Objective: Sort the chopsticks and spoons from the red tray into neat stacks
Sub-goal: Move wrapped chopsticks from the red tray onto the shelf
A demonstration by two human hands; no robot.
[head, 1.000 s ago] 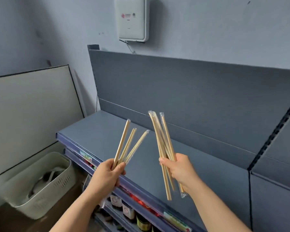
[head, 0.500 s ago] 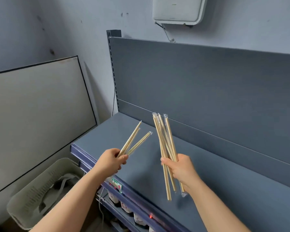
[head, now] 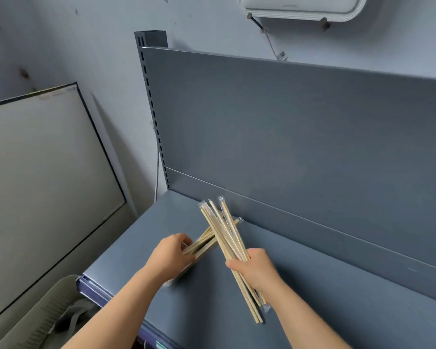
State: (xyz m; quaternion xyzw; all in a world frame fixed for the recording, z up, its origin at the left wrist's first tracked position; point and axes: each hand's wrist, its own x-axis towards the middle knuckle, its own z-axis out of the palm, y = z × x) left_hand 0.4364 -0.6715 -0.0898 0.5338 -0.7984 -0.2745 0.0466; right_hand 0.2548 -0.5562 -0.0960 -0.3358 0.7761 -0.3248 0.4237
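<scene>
My left hand grips a small bundle of wrapped wooden chopsticks that point up and to the right. My right hand grips a larger bundle of wrapped chopsticks held almost upright, its lower ends sticking out below the hand. The two bundles cross just above the grey shelf, with the left bundle passing behind the right one. Neither the red tray nor any spoon is in view.
The shelf's tall grey back panel rises right behind the chopsticks. A whiteboard leans against the wall at the left. A pale plastic basket stands on the floor at the lower left. A white box hangs on the wall above.
My left hand has swung its bundle to the right until it crosses behind the right hand's bundle. Both hands have come lower, closer to the shelf top. The view has shifted left.
</scene>
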